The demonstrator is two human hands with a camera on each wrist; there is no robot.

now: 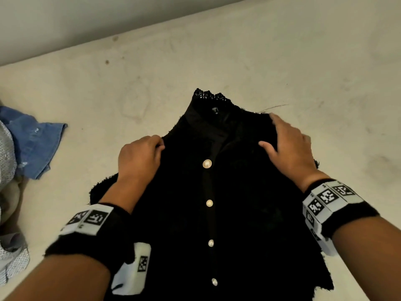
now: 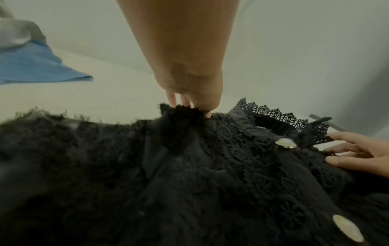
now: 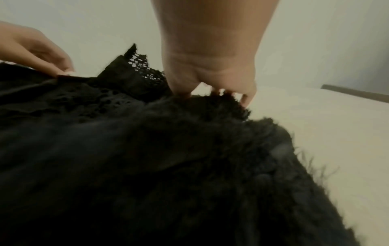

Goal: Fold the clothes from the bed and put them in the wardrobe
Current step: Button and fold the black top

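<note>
A black lace top [image 1: 217, 213] with pearl buttons down its front lies face up on the cream bed sheet [image 1: 217, 51], its lace collar pointing away from me. My left hand [image 1: 159, 142] pinches a bunch of fabric at the top's left shoulder; the left wrist view shows the fingertips [image 2: 207, 114] dug into the black top [image 2: 210, 183]. My right hand [image 1: 269, 131] lies on the right shoulder with its fingers spread and fairly straight, the tips reaching the fringed edge. The right wrist view shows that hand [image 3: 212, 96] pressing down on the black top [image 3: 147, 166].
A blue denim garment [image 1: 36, 144] and a white patterned garment [image 1: 8, 153] lie heaped at the bed's left side. A pale wall [image 1: 86, 18] runs along the far edge of the bed. Bare sheet spreads beyond and to the right of the top.
</note>
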